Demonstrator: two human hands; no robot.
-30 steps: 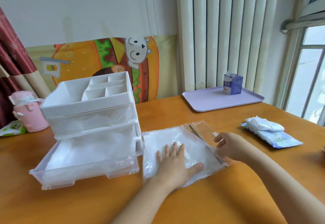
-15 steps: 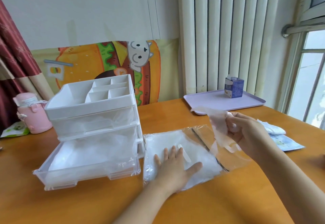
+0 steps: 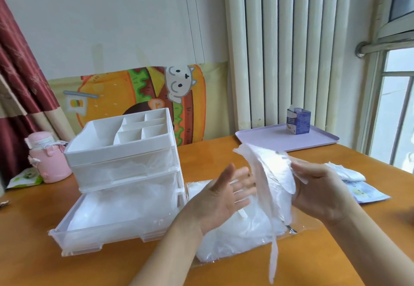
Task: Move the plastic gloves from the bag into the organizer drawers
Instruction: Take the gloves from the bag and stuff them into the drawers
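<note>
Your right hand [image 3: 318, 193] grips floppy translucent plastic gloves [image 3: 275, 180] mid-frame above the clear bag [image 3: 224, 247], left hand [image 3: 221, 198] spread open alongside, probably to gather them for the white pulled-out drawer [image 3: 76, 238] lower left.

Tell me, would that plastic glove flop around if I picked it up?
Probably very floppy: the glove sags from the right hand, and a thin strip of it dangles down. It is likely very light, since a pinch at one edge holds it up. It might feel slippery, as it looks like thin see-through film.
</note>
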